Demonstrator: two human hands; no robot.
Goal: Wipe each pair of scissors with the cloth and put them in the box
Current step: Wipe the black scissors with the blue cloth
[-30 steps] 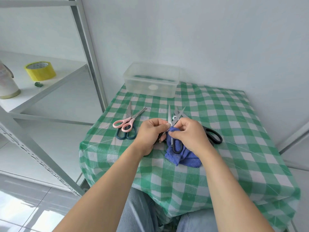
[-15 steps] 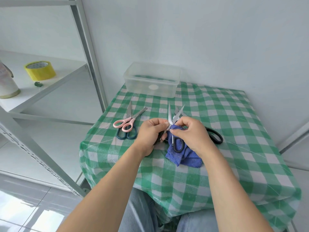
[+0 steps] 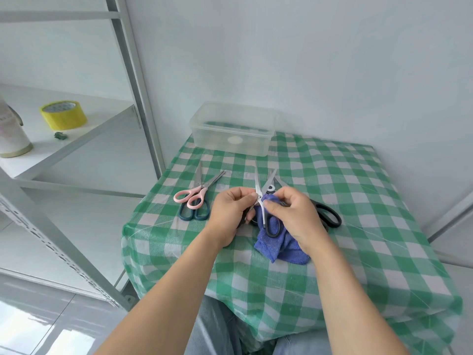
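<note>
My left hand (image 3: 229, 213) grips the handle end of a black-handled pair of scissors (image 3: 261, 185), whose blades stand open and point away from me. My right hand (image 3: 294, 216) pinches the blue cloth (image 3: 279, 242) against the scissors just below the pivot. The cloth hangs down onto the table. A pink-handled pair (image 3: 194, 193) lies across a dark teal-handled pair (image 3: 194, 213) to the left. Another black-handled pair (image 3: 329, 213) lies behind my right hand, partly hidden. The clear plastic box (image 3: 233, 129) stands open at the table's far edge.
The small table wears a green and white checked cloth (image 3: 332, 180) and stands against a white wall. A metal shelf unit (image 3: 128, 80) stands at the left with a yellow tape roll (image 3: 62, 115) and a white container (image 3: 10, 137) on it.
My right hand has slid the cloth a little up the scissors toward the pivot. My left hand holds the scissors in nearly the same place.
</note>
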